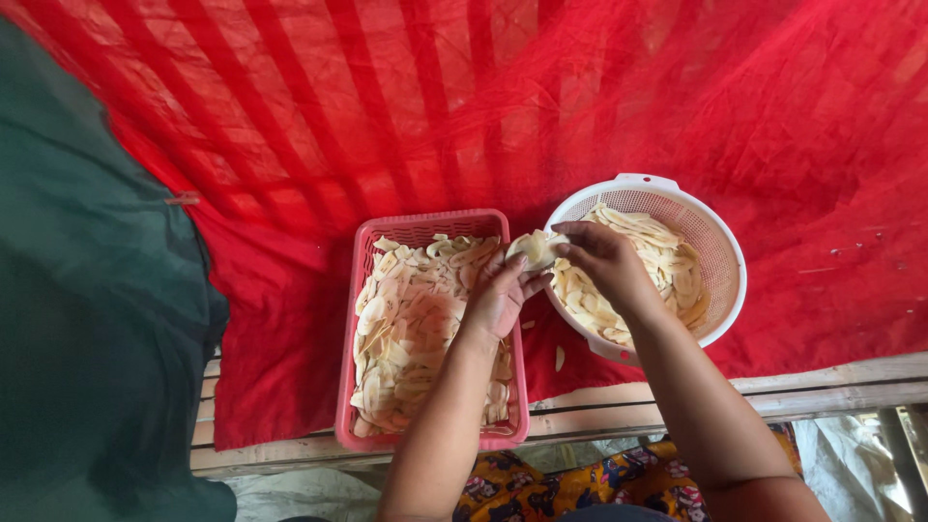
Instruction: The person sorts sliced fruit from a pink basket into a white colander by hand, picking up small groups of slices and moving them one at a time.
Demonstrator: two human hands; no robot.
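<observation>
A pink rectangular basket (362, 290) holds a thick layer of pale yellowish slices. Right of it stands a round white colander (720, 246) with more of the same slices. Between the two, above the pink basket's right rim, both hands share a small stack of slices (535, 247). My left hand (498, 295) cups the stack from below, palm up. From the colander side, my right hand (604, 259) pinches the top of the stack with its fingertips.
Red mesh netting (580, 106) covers the surface under both containers. A dark green cloth (87, 309) lies along the left. A wooden plank edge (822, 387) runs along the near side. One loose slice (560, 359) lies on the netting. Patterned fabric (580, 483) shows below.
</observation>
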